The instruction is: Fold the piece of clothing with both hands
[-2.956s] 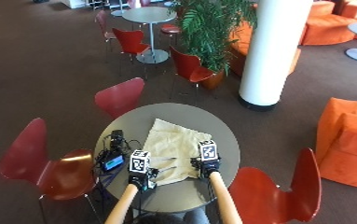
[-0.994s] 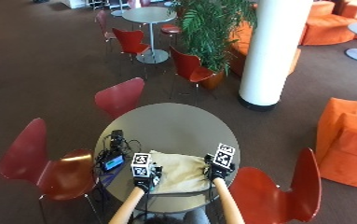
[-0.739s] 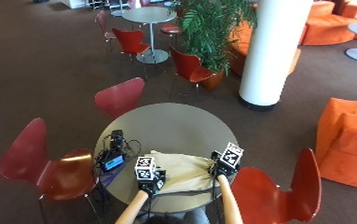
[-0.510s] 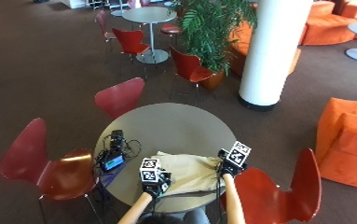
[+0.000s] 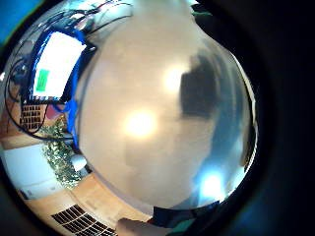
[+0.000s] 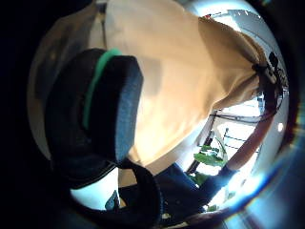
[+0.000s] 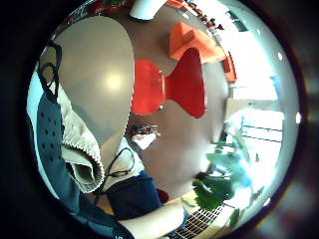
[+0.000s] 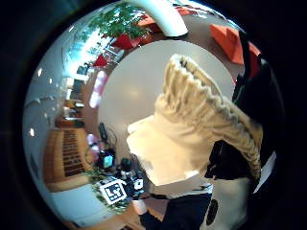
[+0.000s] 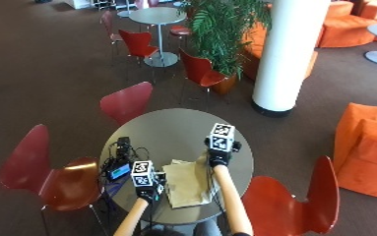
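The cloth (image 9: 189, 183) lies on the round table (image 9: 175, 125), on the side near you, between your two arms. It looks like a small tan pile with more than one layer, so I think at least one fold is made. The pile is not neat: its edges do not line up, so you have more folds and some smoothing left.

Your right hand (image 9: 218, 156) is at the far right corner of the cloth. In the right thumb side palm view its fingers pinch a bunched, ribbed edge of the cloth (image 8: 211, 115) and lift it. Your left hand (image 9: 147, 189) is at the near left edge. Its thumb (image 6: 102, 105) curls close over the cloth, but I cannot tell if it pinches it.

The far half of the table is bare, so you have room there. A small screen with wires (image 9: 118, 169) sits just beside your left hand, so keep the cloth away from it. The table edge is very near the pile on your side.
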### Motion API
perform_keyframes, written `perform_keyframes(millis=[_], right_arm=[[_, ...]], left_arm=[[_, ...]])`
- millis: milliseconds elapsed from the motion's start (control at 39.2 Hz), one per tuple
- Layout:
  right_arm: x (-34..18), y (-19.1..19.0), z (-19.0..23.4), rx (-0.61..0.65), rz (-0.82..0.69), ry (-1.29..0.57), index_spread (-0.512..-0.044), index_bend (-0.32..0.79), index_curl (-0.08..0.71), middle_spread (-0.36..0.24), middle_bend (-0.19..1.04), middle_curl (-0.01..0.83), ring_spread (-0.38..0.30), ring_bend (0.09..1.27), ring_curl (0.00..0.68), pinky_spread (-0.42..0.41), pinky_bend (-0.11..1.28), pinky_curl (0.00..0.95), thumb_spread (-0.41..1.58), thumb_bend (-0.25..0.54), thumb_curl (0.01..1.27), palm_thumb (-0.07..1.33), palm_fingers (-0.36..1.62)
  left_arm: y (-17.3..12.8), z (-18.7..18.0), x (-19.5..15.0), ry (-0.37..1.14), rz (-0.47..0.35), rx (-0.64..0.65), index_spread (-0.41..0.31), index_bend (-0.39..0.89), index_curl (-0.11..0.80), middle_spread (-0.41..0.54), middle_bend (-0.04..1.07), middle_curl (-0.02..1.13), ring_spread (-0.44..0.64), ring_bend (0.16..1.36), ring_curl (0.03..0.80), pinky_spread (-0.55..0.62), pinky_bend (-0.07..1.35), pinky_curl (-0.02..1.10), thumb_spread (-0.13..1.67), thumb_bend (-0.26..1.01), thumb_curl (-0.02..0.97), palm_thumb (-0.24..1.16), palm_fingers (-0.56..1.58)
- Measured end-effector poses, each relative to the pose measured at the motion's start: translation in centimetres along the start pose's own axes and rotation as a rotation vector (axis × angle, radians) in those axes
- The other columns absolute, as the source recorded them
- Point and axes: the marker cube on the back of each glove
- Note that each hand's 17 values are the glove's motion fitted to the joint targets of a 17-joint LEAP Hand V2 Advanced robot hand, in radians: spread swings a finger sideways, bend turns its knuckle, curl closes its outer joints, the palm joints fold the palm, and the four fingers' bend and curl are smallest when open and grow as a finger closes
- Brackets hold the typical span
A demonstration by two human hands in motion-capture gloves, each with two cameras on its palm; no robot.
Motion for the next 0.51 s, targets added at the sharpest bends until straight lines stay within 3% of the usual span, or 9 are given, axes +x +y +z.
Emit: perform_keyframes(millis=[127, 204, 306, 357, 408, 510], right_arm=[[-8.5, 4.8, -0.4, 0.055, -0.110, 0.156, -0.266, 0.15, 0.346, -0.241, 0.34, 0.502, -0.264, 0.64, 0.462, -0.367, 0.65, 0.411, 0.34, -0.030, 0.68, 1.00, 1.27], [-14.9, 8.2, 1.6, 0.067, -0.220, 0.229, -0.268, 0.15, 0.349, -0.246, 0.35, 0.507, -0.268, 0.64, 0.464, -0.369, 0.65, 0.413, 0.32, -0.037, 0.69, 1.00, 1.27], [-19.2, 12.8, 3.3, -0.008, -0.342, 0.252, -0.266, 0.04, 0.313, -0.249, 0.35, 0.510, -0.277, 0.70, 0.481, -0.374, 0.72, 0.434, 0.36, -0.052, 0.68, 0.98, 1.25], [-20.4, 15.7, 3.2, -0.062, -0.397, 0.245, -0.268, 0.08, 0.310, -0.252, 0.36, 0.513, -0.276, 0.69, 0.475, -0.368, 0.72, 0.433, 0.34, -0.037, 0.69, 0.99, 1.23], [-21.4, 17.8, 3.4, -0.102, -0.446, 0.227, -0.265, 0.00, 0.273, -0.249, 0.38, 0.520, -0.272, 0.75, 0.490, -0.372, 0.74, 0.439, 0.43, -0.046, 0.67, 0.96, 1.23], [-23.4, 17.6, 4.6, -0.107, -0.509, 0.129, -0.266, 0.02, 0.247, -0.249, 0.39, 0.525, -0.270, 0.78, 0.494, -0.376, 0.75, 0.440, 0.47, -0.040, 0.67, 0.95, 1.20]], left_arm=[[-1.4, 0.2, -3.6, 0.090, -0.035, 0.053, -0.093, 0.18, 0.408, 0.068, 0.16, 0.31, 0.27, 0.45, 0.324, 0.26, 0.25, 0.35, 1.33, 0.00, 0.249, 0.12, 0.32], [-2.2, 0.7, -5.9, 0.133, -0.035, 0.112, -0.095, 0.18, 0.408, 0.064, 0.16, 0.31, 0.26, 0.45, 0.318, 0.25, 0.25, 0.35, 1.34, 0.00, 0.246, 0.13, 0.33], [-0.3, -0.5, -8.8, 0.120, -0.066, 0.151, -0.103, 0.20, 0.419, 0.051, 0.16, 0.31, 0.23, 0.46, 0.322, 0.23, 0.24, 0.35, 1.41, 0.04, 0.257, 0.21, 0.40], [1.0, -1.2, -10.3, 0.105, -0.083, 0.163, -0.101, 0.19, 0.417, 0.048, 0.16, 0.31, 0.23, 0.44, 0.315, 0.22, 0.23, 0.35, 1.42, 0.04, 0.254, 0.21, 0.40], [2.2, -1.9, -11.6, 0.092, -0.101, 0.168, -0.105, 0.21, 0.424, 0.042, 0.16, 0.31, 0.22, 0.45, 0.317, 0.21, 0.22, 0.34, 1.44, 0.06, 0.264, 0.25, 0.42], [3.7, -2.6, -14.0, 0.082, -0.131, 0.177, -0.108, 0.20, 0.429, 0.037, 0.15, 0.31, 0.21, 0.44, 0.315, 0.21, 0.21, 0.34, 1.46, 0.07, 0.266, 0.26, 0.43]])
